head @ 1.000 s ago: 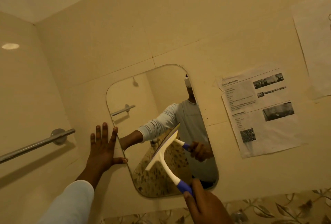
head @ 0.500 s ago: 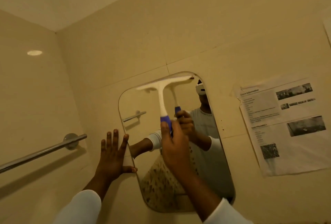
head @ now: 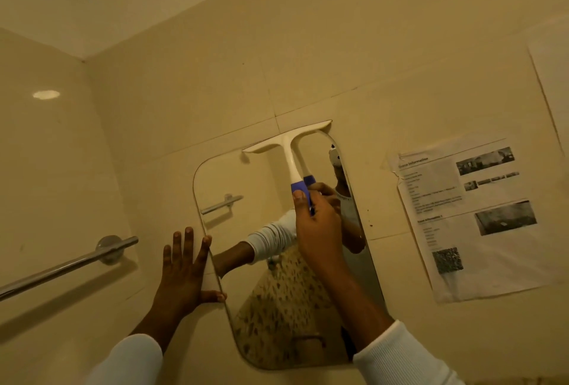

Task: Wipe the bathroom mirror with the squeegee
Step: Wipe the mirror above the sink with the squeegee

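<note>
A rounded frameless mirror hangs on the cream tiled wall. My right hand grips the blue handle of a white squeegee. Its blade lies across the mirror's top edge, tilted up to the right. My left hand rests flat on the wall at the mirror's left edge, fingers spread, thumb touching the glass. The mirror reflects both arms, the squeegee and a patterned counter.
A metal grab bar runs along the left wall. A printed sheet is taped to the wall right of the mirror, and another paper hangs at the far right edge.
My right hand has raised the squeegee from the mirror's lower part to its top edge. The left hand has stayed flat at the mirror's left edge.
</note>
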{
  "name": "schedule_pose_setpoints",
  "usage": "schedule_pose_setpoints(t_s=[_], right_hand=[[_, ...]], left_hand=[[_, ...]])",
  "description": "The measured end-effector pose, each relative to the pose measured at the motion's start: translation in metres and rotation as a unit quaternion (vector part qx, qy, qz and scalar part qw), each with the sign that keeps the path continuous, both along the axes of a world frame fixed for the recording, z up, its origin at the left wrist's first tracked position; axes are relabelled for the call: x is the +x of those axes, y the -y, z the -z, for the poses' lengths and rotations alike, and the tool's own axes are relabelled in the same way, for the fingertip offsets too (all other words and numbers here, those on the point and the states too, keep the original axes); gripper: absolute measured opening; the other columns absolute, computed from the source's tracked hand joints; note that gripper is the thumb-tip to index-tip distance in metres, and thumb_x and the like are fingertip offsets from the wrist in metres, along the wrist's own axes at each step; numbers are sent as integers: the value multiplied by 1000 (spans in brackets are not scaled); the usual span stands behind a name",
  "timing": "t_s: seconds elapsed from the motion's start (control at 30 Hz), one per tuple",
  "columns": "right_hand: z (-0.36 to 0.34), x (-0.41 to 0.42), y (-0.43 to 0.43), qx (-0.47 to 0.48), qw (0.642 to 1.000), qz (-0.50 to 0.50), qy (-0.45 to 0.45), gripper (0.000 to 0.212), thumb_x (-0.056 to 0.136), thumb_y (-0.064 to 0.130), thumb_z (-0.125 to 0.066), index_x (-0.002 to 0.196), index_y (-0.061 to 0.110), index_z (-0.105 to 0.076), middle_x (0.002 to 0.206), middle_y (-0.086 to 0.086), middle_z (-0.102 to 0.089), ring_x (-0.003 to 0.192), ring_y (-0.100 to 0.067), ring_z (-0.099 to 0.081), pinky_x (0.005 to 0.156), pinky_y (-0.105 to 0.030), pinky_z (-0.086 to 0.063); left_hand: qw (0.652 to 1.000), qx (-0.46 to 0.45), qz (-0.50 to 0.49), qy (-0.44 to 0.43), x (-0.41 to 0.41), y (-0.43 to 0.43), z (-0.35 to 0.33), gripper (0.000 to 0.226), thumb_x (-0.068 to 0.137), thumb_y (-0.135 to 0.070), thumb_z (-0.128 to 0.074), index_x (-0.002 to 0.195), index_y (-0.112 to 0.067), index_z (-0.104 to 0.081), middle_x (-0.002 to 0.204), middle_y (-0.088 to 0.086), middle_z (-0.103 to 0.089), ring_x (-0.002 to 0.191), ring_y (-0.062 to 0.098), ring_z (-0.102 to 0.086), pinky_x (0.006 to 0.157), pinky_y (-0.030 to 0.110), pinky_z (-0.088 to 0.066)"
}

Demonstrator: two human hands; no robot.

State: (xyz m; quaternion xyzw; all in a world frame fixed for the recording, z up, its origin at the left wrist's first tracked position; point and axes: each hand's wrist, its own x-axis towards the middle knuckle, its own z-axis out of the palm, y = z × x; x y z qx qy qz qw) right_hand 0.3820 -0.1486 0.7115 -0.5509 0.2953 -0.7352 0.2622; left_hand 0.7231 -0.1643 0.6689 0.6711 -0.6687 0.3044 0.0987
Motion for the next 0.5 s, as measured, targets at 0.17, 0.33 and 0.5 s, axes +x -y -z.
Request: schedule_pose_setpoints(t_s=[0.17,0.33,0.5], right_hand=[[2,-6,4,3,1000,5,-5,23,105,43,-55,89,27,-55,80,10,-59,75,-6,-61,65,-19,-44],[5,-7,2,7,1000,13,-12,20,105,42,-55,93,26,-55,80,11,-58,73,-4,-60,62,-13,-39],[38,3,-4,29,999,-33,21,18,104,39,-58,93,24,-59,87,2,-66,77,-8,-66,66,-15,-45]], left_hand=[[1000,2,7,0,0,0,0,151,47,-102,-51,163,-19,-4,168,24,13,153,49,12,118,70,-5],[1000,3,6,-6,-1,0,1,155,44,-97,-63,163,-20,-1,168,24,13,153,49,12,118,71,-6],[1000,4,6,-4,1,2,0,151,48,-104,-50,163,-18,-5,168,24,12,153,50,11,117,72,-7]])
